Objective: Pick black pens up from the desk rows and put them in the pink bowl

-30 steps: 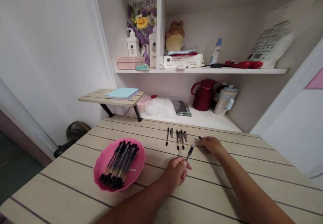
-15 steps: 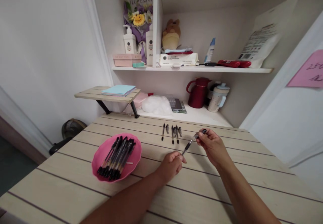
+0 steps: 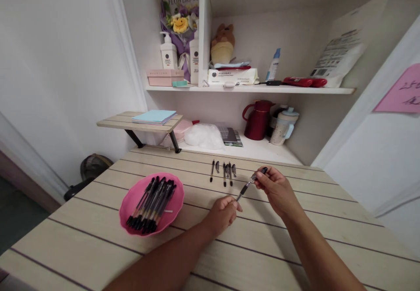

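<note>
My left hand (image 3: 223,214) pinches the lower end of a pen (image 3: 243,189), which slants up to the right with its black grip showing. In my right hand (image 3: 275,190) is a clear pen cap with a black end (image 3: 264,170), held between thumb and fingers. The pen's tip meets the mouth of the cap; whether it is inside, I cannot tell. Beyond my hands lie three uncapped pens (image 3: 225,175) and several loose caps (image 3: 234,170) in a row. To the left, a pink bowl (image 3: 179,184) holds a pile of black-capped pens (image 3: 152,205).
On the slatted table (image 3: 98,221), a small raised shelf (image 3: 114,120) at the back left bears blue paper (image 3: 154,117). Behind are a white plastic bag (image 3: 203,136), a red jug (image 3: 258,120) and a pale cup (image 3: 284,127). A loaded shelf (image 3: 278,90) runs above.
Hardly anything differs. My right hand and the cap have shifted very slightly down-left; the pen stays in my left hand at the same slant.
</note>
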Demonstrator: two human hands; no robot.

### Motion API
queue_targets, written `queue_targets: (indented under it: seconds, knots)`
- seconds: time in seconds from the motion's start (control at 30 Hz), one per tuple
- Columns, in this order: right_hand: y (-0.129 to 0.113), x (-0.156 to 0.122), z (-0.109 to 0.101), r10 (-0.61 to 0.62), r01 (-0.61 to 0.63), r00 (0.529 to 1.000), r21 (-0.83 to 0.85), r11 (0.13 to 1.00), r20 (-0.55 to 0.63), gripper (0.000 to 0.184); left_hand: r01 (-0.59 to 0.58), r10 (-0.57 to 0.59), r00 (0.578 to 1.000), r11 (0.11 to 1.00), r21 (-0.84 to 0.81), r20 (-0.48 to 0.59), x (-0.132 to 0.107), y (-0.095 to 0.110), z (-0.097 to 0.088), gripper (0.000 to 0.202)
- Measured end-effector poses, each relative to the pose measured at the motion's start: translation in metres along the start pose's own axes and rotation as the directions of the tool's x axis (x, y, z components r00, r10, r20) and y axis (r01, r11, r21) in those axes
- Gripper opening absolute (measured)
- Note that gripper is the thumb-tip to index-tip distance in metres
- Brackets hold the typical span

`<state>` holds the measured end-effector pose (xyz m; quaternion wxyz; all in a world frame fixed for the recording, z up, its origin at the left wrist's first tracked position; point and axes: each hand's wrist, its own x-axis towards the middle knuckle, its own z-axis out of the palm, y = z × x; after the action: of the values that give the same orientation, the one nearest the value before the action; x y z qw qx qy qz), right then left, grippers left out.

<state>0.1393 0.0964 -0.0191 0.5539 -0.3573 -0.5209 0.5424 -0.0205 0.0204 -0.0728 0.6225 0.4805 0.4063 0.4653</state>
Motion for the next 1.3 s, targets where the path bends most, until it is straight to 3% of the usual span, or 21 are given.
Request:
queue_targets:
  seconds: [0.37, 0.8, 1.1, 1.2, 1.3]
  knots:
    - [0.016, -0.009, 0.009, 0.150, -0.110, 0.956, -0.163, 0.980, 0.254, 0.034, -0.026, 0.026, 0.999, 1.000, 0.001, -0.020, 0.002, -0.006, -0.002, 0.025]
    - [0.017, -0.016, 0.018, 0.224, -0.195, 0.948, -0.145, 0.970, 0.224, 0.037, -0.012, 0.017, 0.998, 0.997, 0.070, -0.068, 0.005, -0.018, -0.004, 0.027]
    - [0.018, -0.011, 0.009, 0.245, -0.223, 0.948, -0.124, 0.967, 0.205, 0.037, -0.034, 0.060, 0.990, 0.981, 0.193, -0.130, 0.006, -0.012, 0.000, 0.031]
    - [0.024, -0.008, -0.001, 0.229, -0.219, 0.971, -0.119, 0.968, 0.070, 0.039, -0.046, 0.132, 0.974, 0.910, 0.413, -0.182, 0.001, 0.003, 0.005, 0.028]
    - [0.041, -0.013, -0.013, 0.252, -0.250, 0.967, -0.275, 0.928, -0.029, 0.039, -0.081, 0.298, 0.939, 0.680, 0.729, -0.173, -0.010, 0.029, 0.004, 0.020]
